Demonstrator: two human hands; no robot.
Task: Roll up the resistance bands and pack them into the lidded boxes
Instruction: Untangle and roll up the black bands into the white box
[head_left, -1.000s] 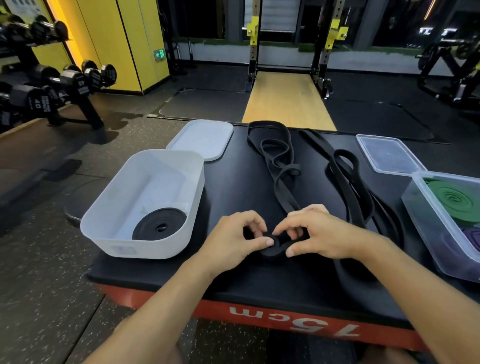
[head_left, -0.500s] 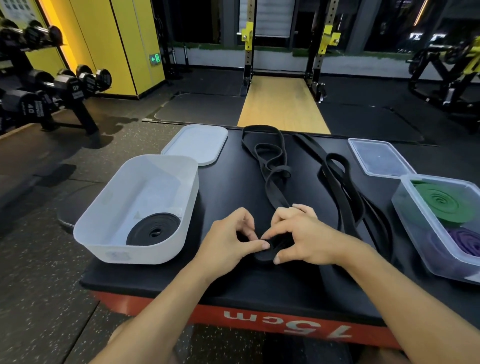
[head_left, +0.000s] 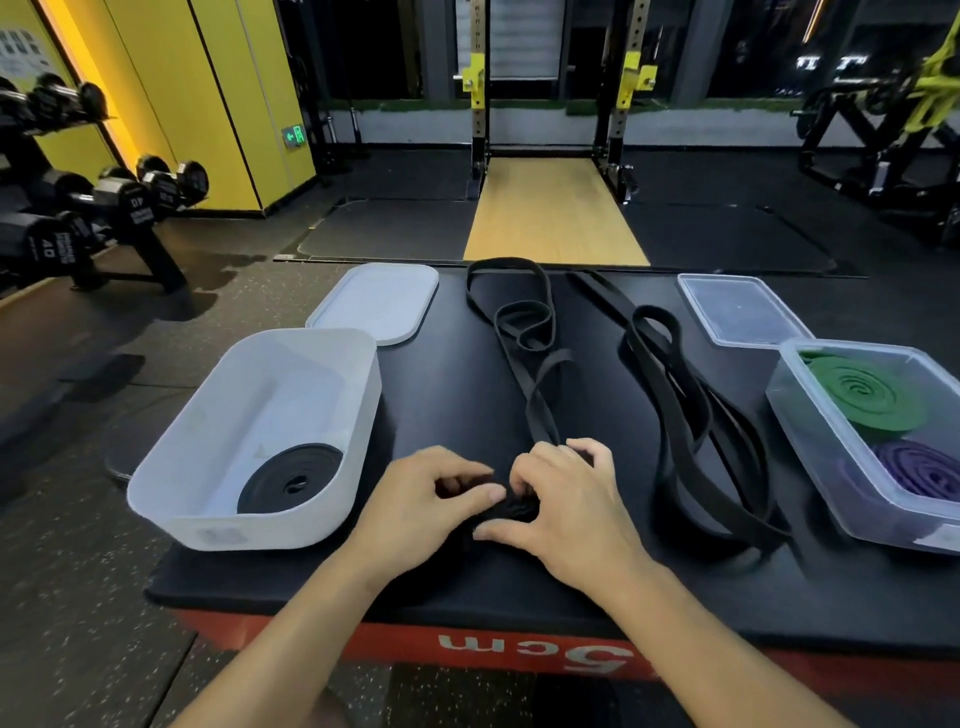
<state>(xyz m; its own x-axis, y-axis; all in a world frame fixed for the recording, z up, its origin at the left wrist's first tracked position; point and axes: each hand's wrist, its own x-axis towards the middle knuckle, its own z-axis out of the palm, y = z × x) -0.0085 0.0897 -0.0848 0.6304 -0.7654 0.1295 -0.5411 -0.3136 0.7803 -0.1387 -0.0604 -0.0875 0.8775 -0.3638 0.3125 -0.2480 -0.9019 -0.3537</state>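
The left hand and the right hand sit close together on the black bench, both pinched on a small roll at the near end of a long black band. The fingers of both hands press on the sides of the roll. The rest of that band lies loose and twisted toward the far edge of the bench.

To do this step well, the person should keep the roll tight and flat, turn it a little at a time, and let the loose part feed in straight. The twist farther up may need smoothing first, or the roll could go lumpy.

A second black band waits just to the right. The white box on the left holds one black roll, with its lid behind it. The clear box on the right holds a green roll and a purple roll; its clear lid lies behind.
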